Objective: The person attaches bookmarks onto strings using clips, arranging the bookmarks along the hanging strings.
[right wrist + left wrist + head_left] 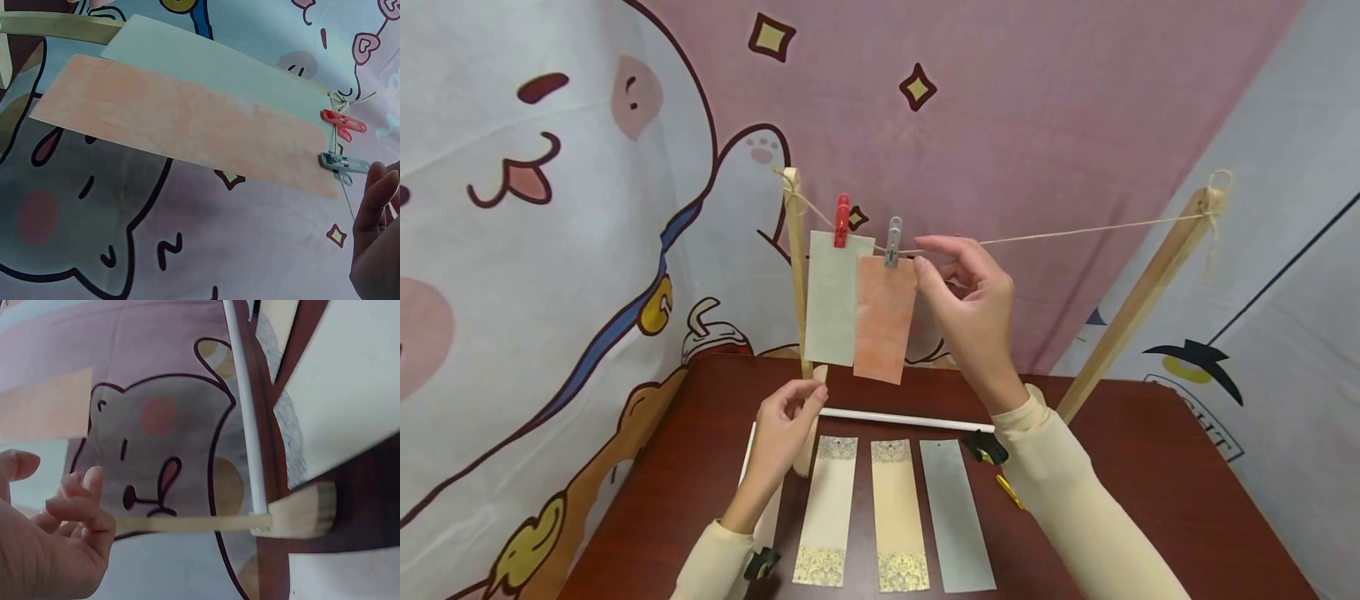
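Observation:
An orange card (886, 321) hangs from a string (1082, 232) by a grey clothespin (892, 242). Behind its left edge a pale green card (831, 300) hangs from a red clothespin (842, 221). My right hand (973, 308) is beside the orange card's upper right corner, thumb and index finger apart; in the right wrist view the fingertips (376, 178) are near the grey clothespin without gripping it. My left hand (786, 425) hovers below the cards, near the left post's foot, its fingers loosely bent around nothing (62, 531).
Wooden posts stand left (797, 267) and right (1138, 304), holding the string. A white rod (910, 419) runs low between them. On the dark red table (662, 500) lie two patterned cream strips (827, 517) (898, 517), a grey-green strip (957, 517), and a yellow object (1009, 491).

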Tool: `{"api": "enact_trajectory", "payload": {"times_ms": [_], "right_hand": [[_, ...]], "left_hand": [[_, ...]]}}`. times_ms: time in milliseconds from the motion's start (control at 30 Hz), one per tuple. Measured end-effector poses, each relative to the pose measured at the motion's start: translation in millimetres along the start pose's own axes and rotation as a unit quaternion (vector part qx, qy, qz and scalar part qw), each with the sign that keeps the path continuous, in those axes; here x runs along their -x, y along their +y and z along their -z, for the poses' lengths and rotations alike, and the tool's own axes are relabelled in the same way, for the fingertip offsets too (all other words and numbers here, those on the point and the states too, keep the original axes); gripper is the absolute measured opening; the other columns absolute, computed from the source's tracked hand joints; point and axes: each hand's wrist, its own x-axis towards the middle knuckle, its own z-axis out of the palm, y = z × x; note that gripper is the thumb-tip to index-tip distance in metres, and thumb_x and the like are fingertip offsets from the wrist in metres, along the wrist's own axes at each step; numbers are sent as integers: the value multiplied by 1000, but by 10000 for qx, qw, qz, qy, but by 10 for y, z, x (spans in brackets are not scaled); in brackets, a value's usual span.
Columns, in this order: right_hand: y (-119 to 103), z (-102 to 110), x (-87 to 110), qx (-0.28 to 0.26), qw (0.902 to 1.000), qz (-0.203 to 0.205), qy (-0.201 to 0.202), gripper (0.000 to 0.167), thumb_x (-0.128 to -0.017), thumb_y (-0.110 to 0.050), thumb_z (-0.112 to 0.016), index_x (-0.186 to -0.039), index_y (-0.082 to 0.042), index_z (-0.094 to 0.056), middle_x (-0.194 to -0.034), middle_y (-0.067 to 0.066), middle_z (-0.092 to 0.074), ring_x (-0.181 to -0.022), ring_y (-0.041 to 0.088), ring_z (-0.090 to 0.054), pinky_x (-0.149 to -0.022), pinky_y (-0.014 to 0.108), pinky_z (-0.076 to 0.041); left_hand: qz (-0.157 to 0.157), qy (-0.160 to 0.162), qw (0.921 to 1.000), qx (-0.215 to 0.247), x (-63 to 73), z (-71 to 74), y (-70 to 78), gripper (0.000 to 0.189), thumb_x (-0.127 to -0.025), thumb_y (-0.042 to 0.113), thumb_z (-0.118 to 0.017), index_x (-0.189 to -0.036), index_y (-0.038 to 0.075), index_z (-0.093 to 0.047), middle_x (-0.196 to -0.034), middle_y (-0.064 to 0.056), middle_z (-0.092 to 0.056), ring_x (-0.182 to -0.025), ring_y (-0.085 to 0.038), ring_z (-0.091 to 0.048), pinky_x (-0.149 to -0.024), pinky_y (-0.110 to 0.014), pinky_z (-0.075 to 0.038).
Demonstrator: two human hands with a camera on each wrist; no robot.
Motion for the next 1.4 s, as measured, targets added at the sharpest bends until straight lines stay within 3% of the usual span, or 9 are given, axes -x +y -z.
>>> {"api": "enact_trajectory", "payload": {"times_ms": [200,467,633,800,1033,1200,1400], "right_hand": [[54,115,121,-59,9998,-128,-155,18,-101,0,-75,-118,0,-80,-103,12,-72,-70,16,-64,-59,21,-48],[90,221,268,-178,9984,-392,-356,13,-103,-3,-74,-115,-1,-78,-93,11,-71,-70,20,-68,-54,24,-47],[126,283,352,-148,9979,-483,-406,14,-104,-4,-72,-116,1,-77,-98,14,-73,-71,20,-68,-51,24,-44],[222,350,454,-110,9969,-662,-419,14,-104,-3,-72,-117,-1,-78,-105,10,-75,-73,21,-68,-57,24,-50],[335,424,630,-135,9939,-1036,-361,14,-104,-3,-73,-116,-3,-78,-88,17,-69,-65,18,-64,-48,23,-45],[416,462,772,-111,9917,-1235,-330,12,-104,-4,-73,-115,-4,-79,-86,17,-70,-64,17,-63,-48,23,-43],[487,528,908,24,9896,-1367,-438,12,-105,-6,-74,-115,-7,-79,-84,16,-70,-65,19,-64,-47,24,-42]], "left_hand": [[341,-180,9988,-291,-2,55,-61,25,-104,20,-77,-124,7,-76,-108,-10,-76,-77,-21,-56,-65,-25,-42],[525,-202,9964,-642,54,38,-119,52,-99,22,-81,-143,1,-61,-120,-15,-71,-77,-23,-56,-64,-26,-43],[643,-145,9930,-980,101,68,-136,55,-97,22,-82,-144,2,-60,-127,-20,-68,-78,-21,-57,-65,-27,-45],[740,-263,9894,-1222,151,122,-169,56,-95,20,-83,-142,-1,-60,-129,-23,-68,-78,-19,-57,-67,-28,-46],[915,-290,9828,-1579,203,181,-236,57,-94,24,-85,-140,0,-61,-126,-20,-64,-77,-17,-54,-68,-30,-45],[974,-294,9794,-1743,251,223,-234,57,-93,25,-85,-138,-1,-62,-123,-20,-62,-81,-18,-52,-72,-35,-45],[1123,-427,9746,-1891,297,298,-244,63,-94,31,-84,-142,-1,-58,-132,-25,-59,-86,-22,-54,-73,-38,-46]]}}
